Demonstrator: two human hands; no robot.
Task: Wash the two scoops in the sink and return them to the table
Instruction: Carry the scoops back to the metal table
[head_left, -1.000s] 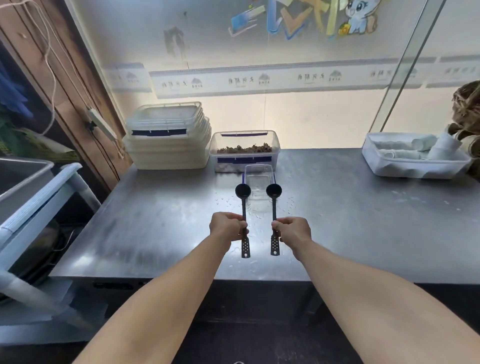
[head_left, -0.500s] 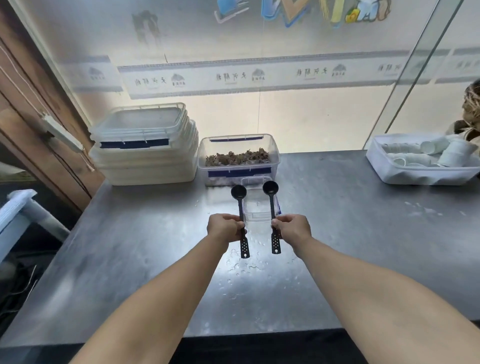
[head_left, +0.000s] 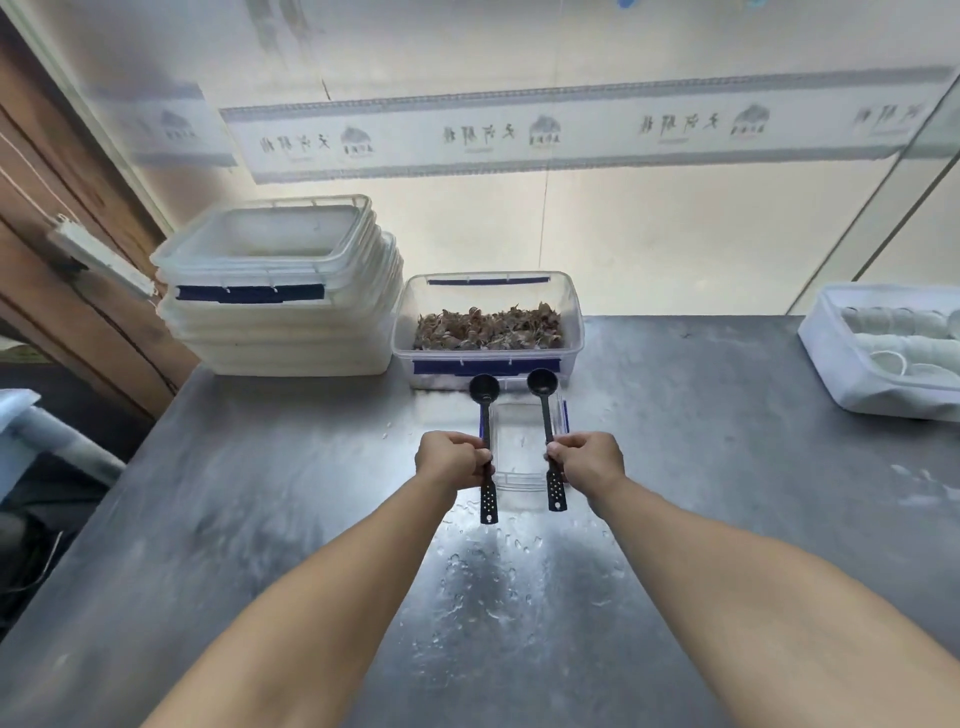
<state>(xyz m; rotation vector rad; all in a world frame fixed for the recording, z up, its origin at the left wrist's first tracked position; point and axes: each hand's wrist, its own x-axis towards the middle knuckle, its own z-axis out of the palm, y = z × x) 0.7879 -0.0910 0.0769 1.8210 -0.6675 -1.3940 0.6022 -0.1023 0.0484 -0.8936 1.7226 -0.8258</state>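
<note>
Holding two black scoops over a wet steel desk (head_left: 260, 519).
Left hand (head_left: 451, 459) grips left scoop (head_left: 485, 415), right hand (head_left: 588, 459) grips right scoop (head_left: 544, 405); fingers curled round handles; cup tray (head_left: 831, 358) cut off at right.

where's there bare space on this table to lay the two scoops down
Bare steel table lies between the small clear lid and the white tray on the right, and on the left in front of the stacked containers. The near middle is free but wet. The back middle is crowded by the box of dried bits.
</note>
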